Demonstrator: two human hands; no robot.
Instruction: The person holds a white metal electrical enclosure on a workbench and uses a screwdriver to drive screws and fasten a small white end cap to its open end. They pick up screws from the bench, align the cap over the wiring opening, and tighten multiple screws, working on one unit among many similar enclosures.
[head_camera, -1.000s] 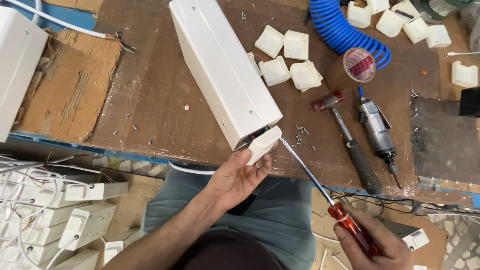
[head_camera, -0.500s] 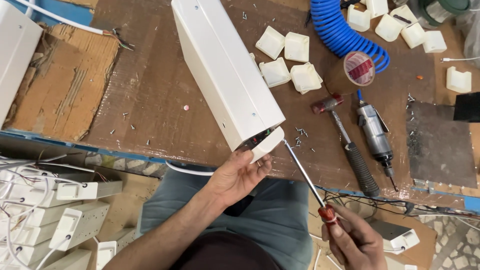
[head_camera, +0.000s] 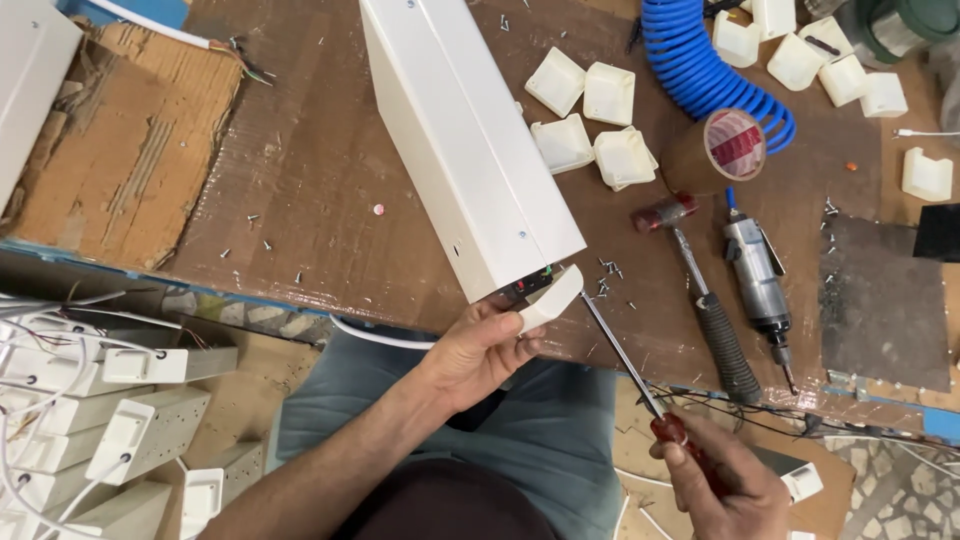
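Left hand (head_camera: 478, 350) is wrapped around a small white plastic end cap (head_camera: 552, 298), fingers curled under it, pressing it up against the near end of a long white metal box (head_camera: 465, 140). That box lies at an angle across the brown workbench (head_camera: 300, 180), its near end poking right out to the bench's front edge, far end running off toward the back edge. It's plain off-white, rectangular, with a couple of tiny screw heads on the top face, and you can just make out something dark with red and green bits inside the open end where the cap sits.

Right hand (head_camera: 720, 490) is closed tight on the red handle of a long screwdriver (head_camera: 625, 355), down below the front edge, with the thin shaft slanting up so the tip meets the cap.

Loose little screws (head_camera: 606, 272) are scattered just beside the box's near end. Further right along the front there's a hammer (head_camera: 700, 290) and an air tool (head_camera: 760, 285) side by side, a roll of brown tape (head_camera: 715, 150) behind them, plus a blue coiled hose (head_camera: 700, 60) and a bunch of spare white caps (head_camera: 590, 125) toward the back.
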